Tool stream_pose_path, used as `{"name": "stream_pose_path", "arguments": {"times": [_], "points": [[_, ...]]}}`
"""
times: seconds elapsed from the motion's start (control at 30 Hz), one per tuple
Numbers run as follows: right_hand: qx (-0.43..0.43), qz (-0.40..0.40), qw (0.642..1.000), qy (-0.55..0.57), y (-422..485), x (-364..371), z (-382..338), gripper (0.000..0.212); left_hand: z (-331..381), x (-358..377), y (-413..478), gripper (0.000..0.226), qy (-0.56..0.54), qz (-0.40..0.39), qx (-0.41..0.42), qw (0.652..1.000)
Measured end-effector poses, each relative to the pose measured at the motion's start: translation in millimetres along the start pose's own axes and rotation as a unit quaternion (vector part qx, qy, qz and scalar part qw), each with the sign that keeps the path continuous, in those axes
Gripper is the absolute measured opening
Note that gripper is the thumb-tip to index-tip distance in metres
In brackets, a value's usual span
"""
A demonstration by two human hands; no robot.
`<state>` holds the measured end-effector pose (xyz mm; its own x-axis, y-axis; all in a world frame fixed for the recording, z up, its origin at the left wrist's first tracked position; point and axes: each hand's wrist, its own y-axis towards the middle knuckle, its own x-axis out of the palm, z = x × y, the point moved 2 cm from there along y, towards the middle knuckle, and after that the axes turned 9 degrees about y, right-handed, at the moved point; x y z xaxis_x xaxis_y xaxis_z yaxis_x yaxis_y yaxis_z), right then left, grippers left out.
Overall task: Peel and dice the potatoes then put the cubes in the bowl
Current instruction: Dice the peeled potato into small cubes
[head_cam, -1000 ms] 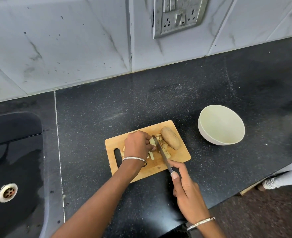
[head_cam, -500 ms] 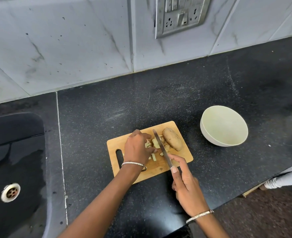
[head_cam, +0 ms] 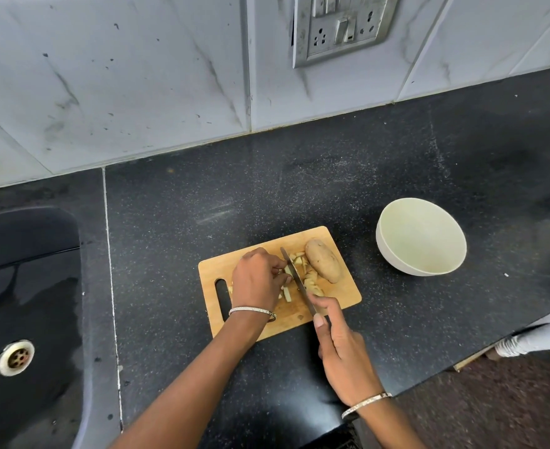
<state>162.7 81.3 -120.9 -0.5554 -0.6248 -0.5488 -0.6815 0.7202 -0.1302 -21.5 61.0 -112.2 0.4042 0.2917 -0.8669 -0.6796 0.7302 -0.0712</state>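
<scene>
Wooden board [head_cam: 234, 270] on the bench [head_cam: 396, 319]: my left hand [head_cam: 257, 280] pinches a peeled potato piece [head_cam: 287, 271], my right hand [head_cam: 341, 348] grips the knife [head_cam: 294, 277] set across it. I should press the blade down squarely, slicing evenly. Unpeeled potato [head_cam: 324, 260] beside; bowl [head_cam: 382, 244] stands apart, right.

Upper half of frame: pale grey marble-look wall tiles [head_cam: 137, 76] w/ dark specks, plus a metal switch-and-socket plate [head_cam: 341, 27] at top, right of centre. Below runs a black speckled stone countertop [head_cam: 332, 176] w/ a pale seam [head_cam: 110, 254] at left; a black sink [head_cam: 24, 286] w/ steel drain [head_cam: 16, 357] sits lower left. Btm right corner: dark reddish-brown floor [head_cam: 494, 413].
</scene>
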Motion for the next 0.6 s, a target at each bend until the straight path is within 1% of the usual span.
{"name": "stream_pose_path", "arguments": {"times": [0.1, 0.23, 0.4, 0.47, 0.6], "points": [[0.005, -0.002, 1.0, -0.024, 1, 2, 0, 0.03, 0, 1, 0, 0.019, -0.005, 0.003, -0.006, 1.0], [0.009, -0.003, 0.996, -0.092, 2, 8, -7, 0.031, -1, 1, 0, 0.018, -0.01, -0.001, -0.012, 1.0], [0.023, 0.011, 0.992, -0.122, 4, 12, -9, 0.031, 0, 1, 0, 0.02, -0.01, -0.003, -0.02, 1.0], [0.032, 0.006, 0.993, -0.112, 5, 13, -9, 0.032, 0, 1, 0, 0.021, -0.004, -0.003, -0.021, 1.0], [0.037, -0.02, 0.998, -0.047, 6, 10, -5, 0.027, 0, -1, 0, 0.024, 0.018, -0.004, -0.02, 1.0]]}}
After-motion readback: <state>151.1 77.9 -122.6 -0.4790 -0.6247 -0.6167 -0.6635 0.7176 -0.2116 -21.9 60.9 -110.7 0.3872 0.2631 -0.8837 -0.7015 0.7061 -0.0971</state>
